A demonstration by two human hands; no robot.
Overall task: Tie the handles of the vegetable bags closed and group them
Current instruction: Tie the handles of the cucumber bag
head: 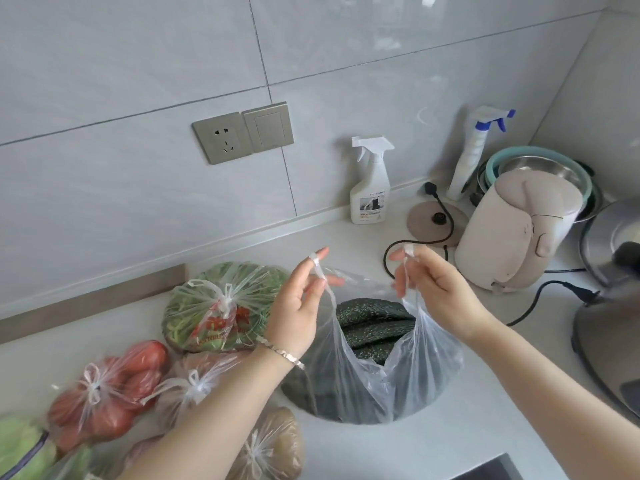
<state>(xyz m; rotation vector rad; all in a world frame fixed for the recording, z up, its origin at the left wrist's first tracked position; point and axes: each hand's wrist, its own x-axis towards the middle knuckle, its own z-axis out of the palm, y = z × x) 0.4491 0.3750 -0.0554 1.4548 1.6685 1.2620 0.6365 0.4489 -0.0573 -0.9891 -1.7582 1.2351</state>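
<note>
**One left to knot: the cucumber bag (408,375)**

It sits mid-counter (467,427) with its mouth gaping. The left hand (298,306) has one handle (327,292) hooked round its forefinger. The right hand (436,289) has the other handle (414,296) looped over a finger. Both are pulled up and apart, so I'd say the knot is only just starting. Next up is crossing the loops and tucking one under, gently, since that plastic looks thin. Knotted bags (214,313) crowd the left edge, below the left forearm. A kettle (512,230) and cord (385,263) sit just behind the right hand. Bare counter shows front-right of the bag.
</note>
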